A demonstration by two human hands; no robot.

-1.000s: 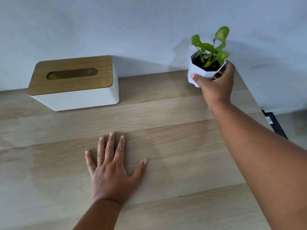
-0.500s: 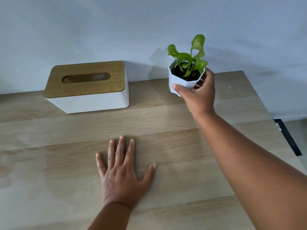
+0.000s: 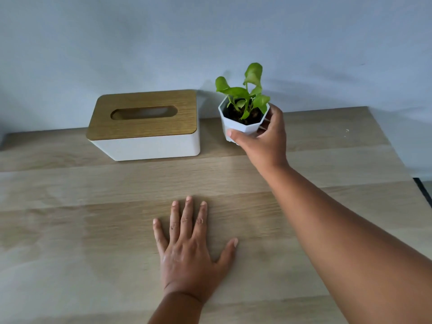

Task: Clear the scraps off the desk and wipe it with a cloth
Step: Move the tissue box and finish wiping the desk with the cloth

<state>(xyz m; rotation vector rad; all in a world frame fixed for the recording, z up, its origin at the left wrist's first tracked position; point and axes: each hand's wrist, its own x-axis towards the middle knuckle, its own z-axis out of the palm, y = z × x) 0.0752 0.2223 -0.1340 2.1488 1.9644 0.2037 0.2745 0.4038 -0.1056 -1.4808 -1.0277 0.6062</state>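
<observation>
We see the desk [image 3: 70, 230] under our flat left hand [image 3: 189, 256], fingers straight and slightly spread. Beyond those fingertips sits a box [image 3: 145, 132]. Just right of it, our right hand [image 3: 264, 141] grips a pot [image 3: 240, 123], thumb and fingers curled round its sides.

no legible text, labels or signs
</observation>
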